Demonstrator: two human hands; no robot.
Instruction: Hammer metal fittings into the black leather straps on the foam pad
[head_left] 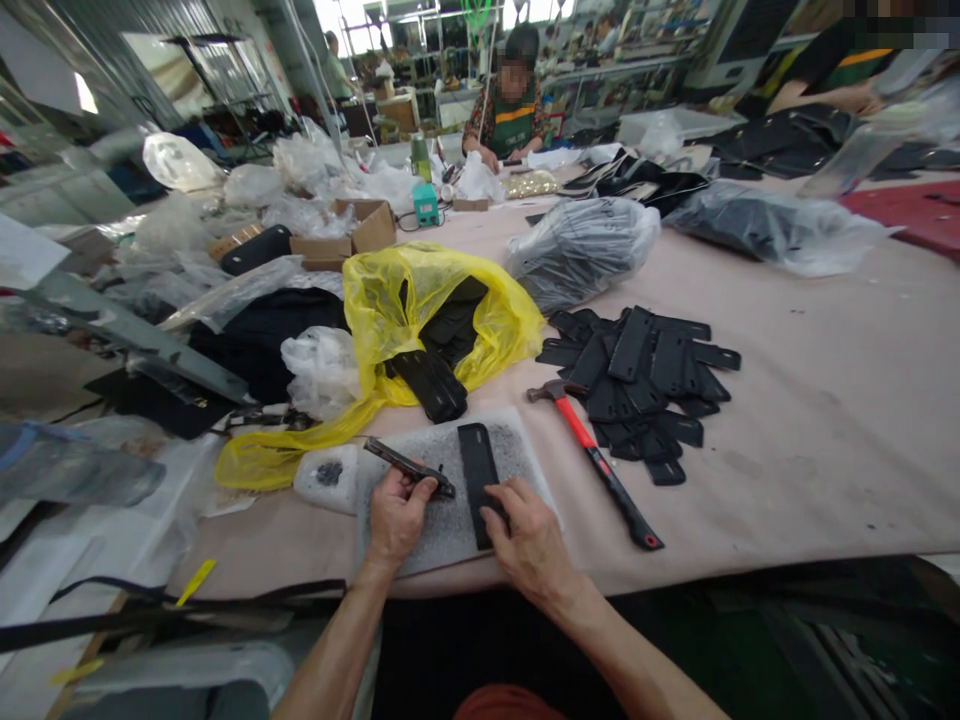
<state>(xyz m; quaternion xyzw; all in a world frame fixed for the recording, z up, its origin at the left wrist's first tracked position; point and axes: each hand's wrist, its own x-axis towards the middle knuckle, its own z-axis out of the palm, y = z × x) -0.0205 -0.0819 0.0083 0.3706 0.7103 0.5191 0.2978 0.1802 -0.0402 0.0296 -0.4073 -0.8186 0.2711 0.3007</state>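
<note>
My left hand (399,515) grips a long, narrow dark tool (409,467) with a small peg sticking up near its right end; its exact kind is unclear. A flat black strip (478,470) with a slot near its far end lies on a grey speckled pad (435,530). On the strip's near right part, my right hand (529,535) has its fingers and thumb closed at the edge. A hammer (596,465) with a red and black handle rests to the right of the pad. Beside the pad's left edge is a small white block (328,478) with dark bits on it.
Past the hammer spreads a heap of black strips (645,375). A yellow plastic bag (360,310) holding more black pieces lies open behind the pad. Clear bags of dark parts (585,250) stand farther back. Across the table (795,420) sits a co-worker (506,125).
</note>
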